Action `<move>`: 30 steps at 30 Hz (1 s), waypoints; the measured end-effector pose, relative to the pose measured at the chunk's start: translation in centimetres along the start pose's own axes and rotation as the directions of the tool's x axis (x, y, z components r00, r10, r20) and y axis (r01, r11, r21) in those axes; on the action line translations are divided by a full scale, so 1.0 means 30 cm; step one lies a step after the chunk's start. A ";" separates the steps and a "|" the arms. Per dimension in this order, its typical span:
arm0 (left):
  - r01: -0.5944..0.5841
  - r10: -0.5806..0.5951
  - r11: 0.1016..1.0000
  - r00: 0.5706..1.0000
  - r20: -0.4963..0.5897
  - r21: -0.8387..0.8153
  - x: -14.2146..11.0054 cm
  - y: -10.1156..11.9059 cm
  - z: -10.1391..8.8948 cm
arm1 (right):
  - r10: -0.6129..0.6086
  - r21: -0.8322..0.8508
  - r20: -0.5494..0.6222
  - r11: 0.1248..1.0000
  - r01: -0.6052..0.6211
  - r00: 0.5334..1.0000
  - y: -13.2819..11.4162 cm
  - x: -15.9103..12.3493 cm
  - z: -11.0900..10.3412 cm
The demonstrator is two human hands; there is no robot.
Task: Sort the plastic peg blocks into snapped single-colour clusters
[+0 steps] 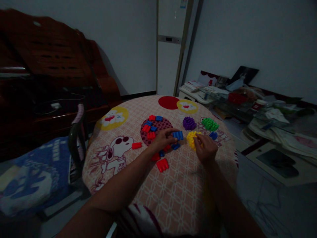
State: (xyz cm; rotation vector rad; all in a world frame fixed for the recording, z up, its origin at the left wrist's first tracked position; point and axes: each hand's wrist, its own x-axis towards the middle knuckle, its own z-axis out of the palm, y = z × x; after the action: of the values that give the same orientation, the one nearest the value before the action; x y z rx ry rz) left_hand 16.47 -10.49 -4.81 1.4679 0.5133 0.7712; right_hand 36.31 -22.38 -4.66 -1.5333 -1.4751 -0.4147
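My left hand (163,139) is closed on a blue plastic piece (177,135) with ridges, held between thumb and fingers above the table. To its right, my right hand (206,147) has its fingertips pinched together at the near right side of a yellow cluster (192,138) of small knobbly pieces. Whether a single yellow piece is between those fingers I cannot make out. Under and around the left hand lie several ridged red pieces (162,165) and blue pieces (175,146). A purple cluster (189,123) and a green cluster (210,124) stand behind the right hand.
A patterned cloth covers the round table (173,195). A small blue piece (213,135) lies right of the yellow cluster. At the left stands a chair (76,145) with a blue cover; a cluttered cabinet (267,142) is at the right, a wooden bench (56,66) behind.
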 end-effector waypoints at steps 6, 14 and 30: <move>0.085 -0.074 0.955 0.996 0.048 -0.286 -0.023 0.029 0.041 | 0.030 0.123 0.136 0.991 -0.047 0.990 -0.138 -0.017 0.056; 0.067 -0.046 0.973 0.994 0.101 -0.222 -0.031 0.020 0.051 | 0.242 0.302 0.174 0.909 -0.286 0.954 -0.197 -0.002 0.043; 0.045 -0.038 0.997 0.994 0.102 -0.065 -0.024 0.028 0.017 | 0.481 -0.422 -0.139 0.762 -0.491 0.866 0.448 0.076 -0.148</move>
State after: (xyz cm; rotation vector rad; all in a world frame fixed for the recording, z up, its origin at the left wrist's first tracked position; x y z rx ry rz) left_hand 16.25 -11.40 -4.06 1.4215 0.4361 0.6717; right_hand 50.59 -22.35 -5.78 -2.1970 -0.9314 -0.4707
